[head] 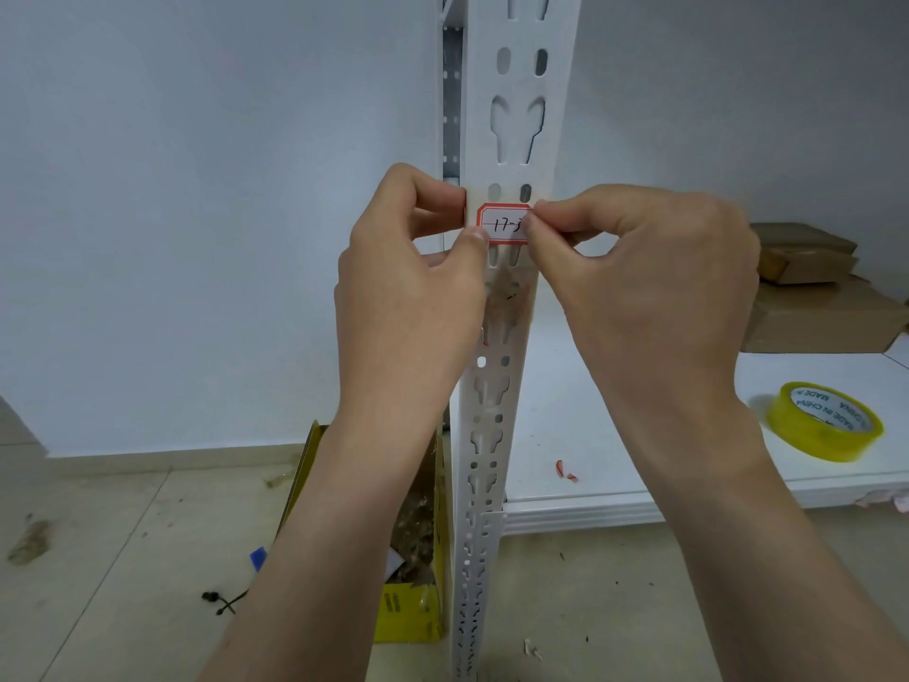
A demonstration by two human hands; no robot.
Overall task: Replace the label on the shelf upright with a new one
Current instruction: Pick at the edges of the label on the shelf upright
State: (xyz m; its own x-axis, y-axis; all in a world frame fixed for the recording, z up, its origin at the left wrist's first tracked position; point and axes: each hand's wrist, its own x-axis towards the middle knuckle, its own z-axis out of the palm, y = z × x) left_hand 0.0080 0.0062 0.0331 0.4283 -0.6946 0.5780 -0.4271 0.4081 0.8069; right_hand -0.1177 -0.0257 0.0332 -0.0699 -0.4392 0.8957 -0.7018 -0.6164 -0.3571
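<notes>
Head view. Both forearms rise from the lower edge of the frame and converge on the white perforated shelf upright (511, 155), which stands vertically at centre. The left hand (413, 287) is raised on the upright's left side, back of the hand toward the camera, fingers curled; its thumb tip presses the lower left corner of the label (504, 224), while the index finger bends over the upright's left edge just above, so the digits are closed against the post and label rather than spread. The right hand (654, 287) mirrors it on the upright's right side, wrist bent, with thumb and index fingertips pressed together in a pinch on the label's right edge, covering the end of its handwriting; the remaining fingers are folded into the palm. The label, white with a red border and dark handwritten characters, lies flat on the upright's front face, just below a pair of oval holes. Directly below the label the upright's face carries brownish residue. Right of the upright, a white shelf board (615, 435) bears a roll of yellow tape (826, 423), a small red scrap (565, 471) and, farther back, brown cardboard boxes (816, 287). Left of the upright's base, an open yellow carton (408, 607) sits on the tiled floor (123, 534).
</notes>
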